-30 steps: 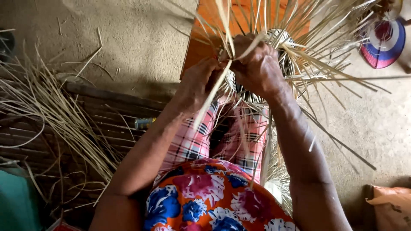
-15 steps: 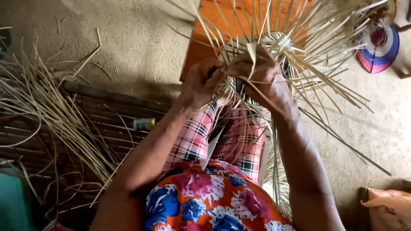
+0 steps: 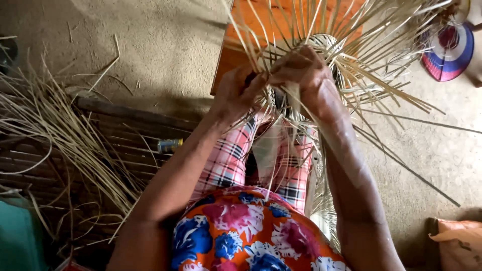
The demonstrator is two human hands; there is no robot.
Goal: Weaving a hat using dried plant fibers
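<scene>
My 2 hands closed on a half-woven basket above my lap.

My left hand (image 3: 241, 90) and right hand (image 3: 306, 70) pinched thin straw strips (image 3: 381, 85) at the basket (image 3: 321, 42) rim; light, springy, probably brittle.

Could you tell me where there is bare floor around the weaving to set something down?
Bare floor lies upper left, between the loose straw pile and the orange board. Another patch lies right, below the fan. Around both hands the strips crowd.
</scene>
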